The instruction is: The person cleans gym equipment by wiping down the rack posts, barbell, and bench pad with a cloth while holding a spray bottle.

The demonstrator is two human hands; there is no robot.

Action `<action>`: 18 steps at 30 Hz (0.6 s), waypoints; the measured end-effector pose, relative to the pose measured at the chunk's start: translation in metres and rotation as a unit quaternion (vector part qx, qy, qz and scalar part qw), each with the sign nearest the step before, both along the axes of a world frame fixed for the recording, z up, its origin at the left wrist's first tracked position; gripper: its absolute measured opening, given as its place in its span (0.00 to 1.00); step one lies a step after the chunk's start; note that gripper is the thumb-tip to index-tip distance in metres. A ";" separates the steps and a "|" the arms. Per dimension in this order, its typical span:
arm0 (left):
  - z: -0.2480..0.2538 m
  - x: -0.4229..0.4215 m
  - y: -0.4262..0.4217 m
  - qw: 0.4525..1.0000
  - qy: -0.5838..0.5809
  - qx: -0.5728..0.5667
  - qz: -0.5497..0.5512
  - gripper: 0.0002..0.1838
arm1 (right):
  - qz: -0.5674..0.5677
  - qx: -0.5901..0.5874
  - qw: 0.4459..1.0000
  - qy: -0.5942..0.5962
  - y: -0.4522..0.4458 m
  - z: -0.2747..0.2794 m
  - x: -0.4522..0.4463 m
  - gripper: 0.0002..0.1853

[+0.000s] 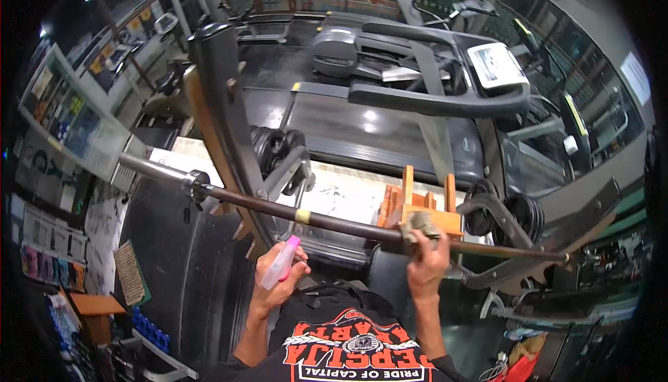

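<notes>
While the right hand (428,268) grasped a crumpled cloth (419,222) against the long metal bar (341,225), the left hand (284,289) was closed around a clear bottle (279,266) with a pink top, on the person's side of the bar. Beyond the bar, near the cloth, stood some wooden pieces (408,186); farther beyond the bar, there was a treadmill (396,131).

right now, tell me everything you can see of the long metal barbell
The long dark-brown metal barbell has a thick, shiny silver sleeve at the picture's left end, a ring-like collar beside it, and a pale yellow band partway along. It slants downward to picture right, crossing a tall black upright. A crumpled grey-green cloth in the right grip is against it. No plates show on that sleeve.
</notes>
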State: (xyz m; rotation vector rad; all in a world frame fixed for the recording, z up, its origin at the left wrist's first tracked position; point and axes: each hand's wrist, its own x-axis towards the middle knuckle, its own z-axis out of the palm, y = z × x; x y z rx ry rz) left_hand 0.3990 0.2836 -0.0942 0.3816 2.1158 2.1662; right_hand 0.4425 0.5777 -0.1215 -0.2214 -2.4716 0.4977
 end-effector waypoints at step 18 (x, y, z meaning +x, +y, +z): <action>0.044 -0.043 -0.030 0.970 0.095 -0.036 0.221 0.04 | 0.252 -0.264 0.926 -0.096 0.005 0.065 -0.065 0.23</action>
